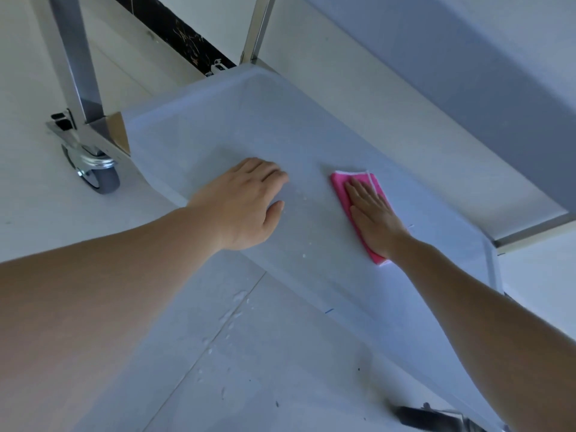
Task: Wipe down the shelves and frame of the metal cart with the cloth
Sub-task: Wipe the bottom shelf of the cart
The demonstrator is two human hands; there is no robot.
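The metal cart's lower shelf (249, 120) fills the middle of the head view, pale and tray-like with a raised rim. A folded pink cloth (339, 182) lies flat on it toward the right. My right hand (374, 216) presses down on the cloth with fingers stretched out flat. My left hand (246, 201) rests palm down on the shelf near its front edge, fingers curled a little, holding nothing. Small droplets dot the shelf between the hands. Two upright frame posts (74, 57) (258, 26) rise at the far corners.
An upper shelf (467, 73) overhangs at the top right, close above the right hand. A caster wheel with a brake (96, 173) sits at the left corner. Pale floor tiles (249, 369) below carry wet splashes. A dark skirting strip (174, 35) runs along the wall.
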